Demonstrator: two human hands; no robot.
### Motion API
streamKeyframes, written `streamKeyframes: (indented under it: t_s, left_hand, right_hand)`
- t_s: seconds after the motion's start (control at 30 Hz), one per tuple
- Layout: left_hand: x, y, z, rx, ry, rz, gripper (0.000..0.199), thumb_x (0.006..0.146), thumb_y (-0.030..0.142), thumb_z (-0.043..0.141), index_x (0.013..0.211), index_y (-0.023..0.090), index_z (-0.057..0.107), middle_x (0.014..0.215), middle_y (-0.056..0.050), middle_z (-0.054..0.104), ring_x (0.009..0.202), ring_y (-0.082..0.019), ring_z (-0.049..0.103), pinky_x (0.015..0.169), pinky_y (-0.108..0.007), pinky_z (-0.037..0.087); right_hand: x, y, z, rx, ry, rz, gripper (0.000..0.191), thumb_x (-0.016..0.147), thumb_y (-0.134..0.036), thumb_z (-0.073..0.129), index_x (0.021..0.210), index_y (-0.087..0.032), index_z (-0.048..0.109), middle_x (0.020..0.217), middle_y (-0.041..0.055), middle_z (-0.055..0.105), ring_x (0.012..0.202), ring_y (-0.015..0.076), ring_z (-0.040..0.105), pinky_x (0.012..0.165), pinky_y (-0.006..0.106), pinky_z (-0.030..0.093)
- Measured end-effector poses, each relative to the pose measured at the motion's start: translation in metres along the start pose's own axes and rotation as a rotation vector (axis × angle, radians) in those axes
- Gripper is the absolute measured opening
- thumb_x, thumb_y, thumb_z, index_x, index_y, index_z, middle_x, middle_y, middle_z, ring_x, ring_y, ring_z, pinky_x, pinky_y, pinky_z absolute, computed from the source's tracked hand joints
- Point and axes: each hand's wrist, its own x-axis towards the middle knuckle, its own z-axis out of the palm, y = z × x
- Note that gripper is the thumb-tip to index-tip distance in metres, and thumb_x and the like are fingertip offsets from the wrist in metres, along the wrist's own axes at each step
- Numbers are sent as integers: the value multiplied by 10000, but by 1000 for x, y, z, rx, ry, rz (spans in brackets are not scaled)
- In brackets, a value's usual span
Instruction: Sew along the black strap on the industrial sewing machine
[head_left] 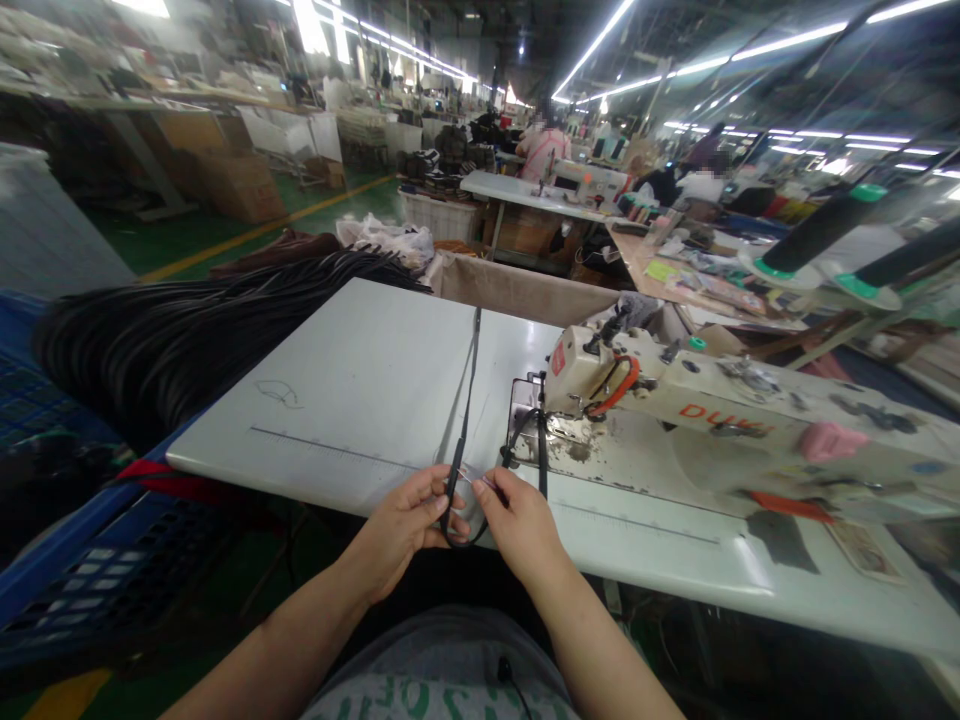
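A thin black strap (469,400) runs from the far part of the white sewing table (330,370) down to my hands and loops below them. My left hand (420,515) is closed on the strap. My right hand (517,515), just right of it, pinches something small and shiny, perhaps a small tool, its shape mostly hidden by my fingers. Another part of the black strap lies under the needle area of the sewing machine (675,390), right of my hands. A printed ruler line crosses the table left of my hands.
A big bundle of black straps (172,320) lies left of the table, over a blue basket (97,570). A loose thread (279,395) rests on the tabletop. Thread cones (817,230) stand at the right. A person in pink (545,152) sits farther back.
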Motion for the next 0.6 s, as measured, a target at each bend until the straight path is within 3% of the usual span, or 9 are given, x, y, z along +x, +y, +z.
streamKeyframes:
  t_s: [0.23,0.4,0.6]
  left_hand:
    - [-2,0,1,-41,-22,-9,481,750,387,888,1148,184,710,953,-33,670,753,-165,694,757,-353,591]
    - [-2,1,1,-42,-32,-7,522,753,401,887,1195,195,702,953,-35,673,759,-170,698,758,-348,588]
    - [0,1,-9,165,-107,-20,576,830,459,816,1303,181,641,917,-35,683,826,-181,702,779,-324,586]
  right_hand:
    - [-3,0,2,-11,67,-96,261,981,-380,520,770,-245,591,721,14,651,696,205,603,627,276,360]
    - [-3,6,3,135,141,-94,310,1002,-429,496,794,-242,631,697,-2,632,675,194,590,617,268,382]
    - [-5,15,-1,224,181,-69,316,982,-487,541,820,-226,618,665,-30,566,632,171,531,588,260,371]
